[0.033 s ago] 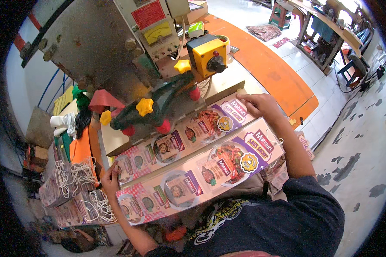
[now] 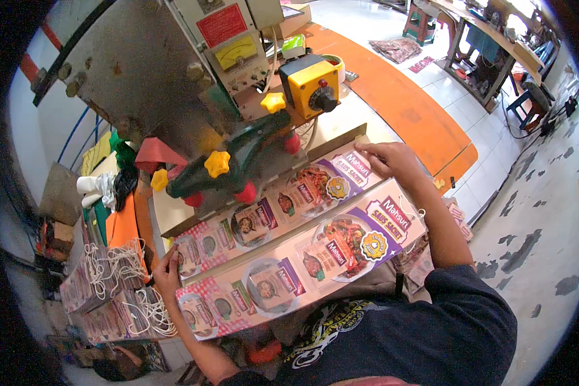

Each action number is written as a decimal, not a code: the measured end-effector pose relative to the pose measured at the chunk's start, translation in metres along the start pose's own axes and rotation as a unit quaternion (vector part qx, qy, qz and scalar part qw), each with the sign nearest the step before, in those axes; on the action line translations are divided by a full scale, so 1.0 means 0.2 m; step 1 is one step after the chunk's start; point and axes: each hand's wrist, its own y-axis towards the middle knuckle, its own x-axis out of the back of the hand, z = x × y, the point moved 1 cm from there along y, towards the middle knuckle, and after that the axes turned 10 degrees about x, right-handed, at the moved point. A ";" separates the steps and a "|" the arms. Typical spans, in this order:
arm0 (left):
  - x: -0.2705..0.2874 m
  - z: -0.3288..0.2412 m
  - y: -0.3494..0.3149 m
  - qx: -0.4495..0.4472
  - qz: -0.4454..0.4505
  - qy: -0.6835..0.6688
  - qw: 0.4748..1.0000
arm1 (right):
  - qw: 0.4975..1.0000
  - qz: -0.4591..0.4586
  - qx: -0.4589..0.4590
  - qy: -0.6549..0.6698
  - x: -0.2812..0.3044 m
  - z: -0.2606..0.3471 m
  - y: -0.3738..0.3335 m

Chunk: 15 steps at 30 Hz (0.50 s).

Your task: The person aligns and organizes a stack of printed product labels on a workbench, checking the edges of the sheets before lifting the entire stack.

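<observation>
A long, glossy printed plastic sheet (image 2: 283,206) with food pictures and purple and red-check bands lies under the press-like machine, against a straight metal bar (image 2: 338,143). My left hand (image 2: 167,275) is closed on the left end of this sheet, its thumb along the edge. At the far right corner, my right hand (image 2: 392,159) pinches the sheet, index finger reaching over its edge. Nearer to me, a matching printed strip (image 2: 302,270) extends over my lap. Dark pressing arms with yellow star knobs (image 2: 217,164) and red tips hang just beyond the far sheet.
A yellow control box (image 2: 312,83) with a black dial stands beside the machine's metered panel (image 2: 235,55). The orange table (image 2: 405,96) curves away to the right. At left are stacks of printed sheets (image 2: 87,283) with white cords (image 2: 112,267). A peeling wall (image 2: 527,238) rises at right.
</observation>
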 end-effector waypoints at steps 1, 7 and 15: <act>-0.02 0.00 0.01 -0.014 -0.008 -0.004 1.000 | 1.000 -0.003 -0.004 0.008 0.01 0.00 -0.01; -0.02 0.04 0.01 0.000 -0.002 -0.024 1.000 | 0.999 -0.011 0.005 0.044 0.07 0.08 -0.01; 0.03 0.03 -0.02 0.124 0.015 -0.143 0.982 | 0.998 -0.012 0.005 0.062 0.08 0.08 -0.02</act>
